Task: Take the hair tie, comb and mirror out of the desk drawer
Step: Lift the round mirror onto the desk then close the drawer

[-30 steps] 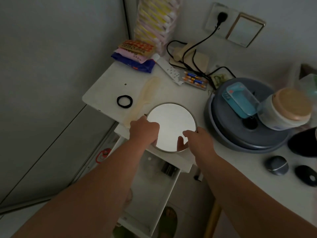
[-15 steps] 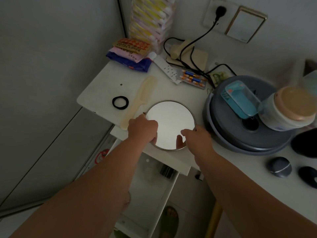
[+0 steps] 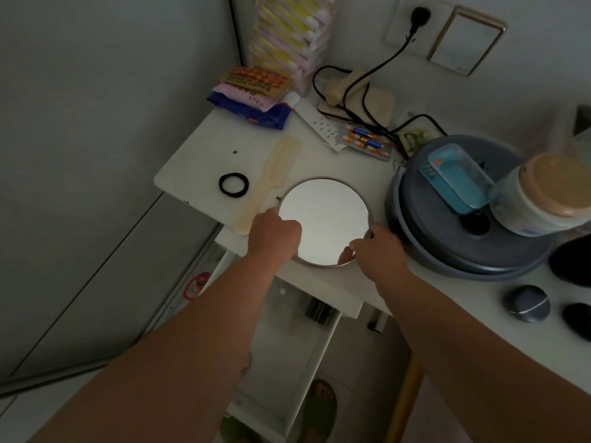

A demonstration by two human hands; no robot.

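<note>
Head view, looking down over both bare forearms: the round metal-rimmed mirror [image 3: 323,220] lies face up at the near edge of the white desk top [image 3: 198,161], above the open white drawer [image 3: 287,353]. The left hand [image 3: 275,238] is closed on the mirror's near-left rim, its fingers curled over the glass. The right hand [image 3: 377,251] grips the near-right rim, with a fingertip showing under the edge. Whether the mirror rests fully on the desk or is held slightly off it cannot be told.

Just left of the mirror lies the pale cream plastic comb [image 3: 268,183], angled along the desk, its handle end reaching the desk edge beside the left hand. Left of the comb, apart from it, sits the black elastic hair tie [image 3: 233,184], flat on the desk.

Right of the mirror stands a grey round appliance [image 3: 447,251] carrying a teal plastic box [image 3: 454,179] and a white jar with a tan lid [image 3: 553,193]. Behind, near the wall, lie a blister pack of capsules [image 3: 366,142], a white power strip [image 3: 316,123] and stacked packets [image 3: 252,94].
</note>
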